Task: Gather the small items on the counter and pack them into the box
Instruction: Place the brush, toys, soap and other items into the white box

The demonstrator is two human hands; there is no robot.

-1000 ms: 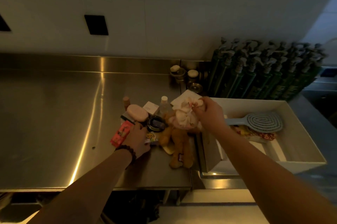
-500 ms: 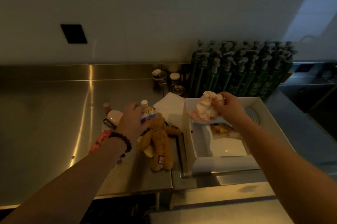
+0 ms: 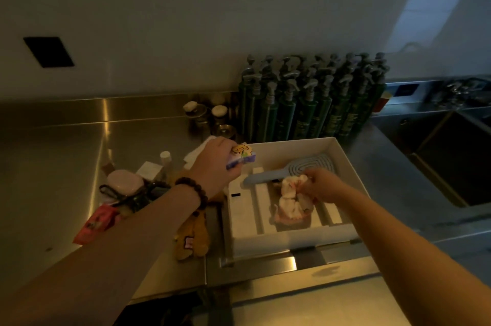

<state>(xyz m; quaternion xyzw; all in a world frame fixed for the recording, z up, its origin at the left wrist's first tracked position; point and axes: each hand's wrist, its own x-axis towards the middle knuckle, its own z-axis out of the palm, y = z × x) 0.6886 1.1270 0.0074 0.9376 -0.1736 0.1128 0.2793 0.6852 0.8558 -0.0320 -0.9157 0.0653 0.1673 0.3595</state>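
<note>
We see one white box (image 3: pixel 342 166) on the steel counter (image 3: pixel 53 166), and two hands over it. The right hand (image 3: pixel 322 184) is inside the box, fingers curled around one pink-and-white cloth bundle (image 3: pixel 291 199) that lies on the box floor. At 12 o'clock from this bundle lies one grey-blue hairbrush (image 3: pixel 305 167), also in the box. The left hand (image 3: pixel 216 165), with one beaded bracelet (image 3: pixel 195 190) on the wrist, grips one small printed packet (image 3: pixel 243 157) above the box's left wall. At 9 o'clock from the box, on the counter, we count one brown plush toy (image 3: pixel 192 236), one pink round case (image 3: pixel 125 181), one red packet (image 3: pixel 95 222) and one small clear bottle (image 3: pixel 165 161). At 12 o'clock stand many green pump bottles (image 3: pixel 305 108); we cannot count them exactly.
</note>
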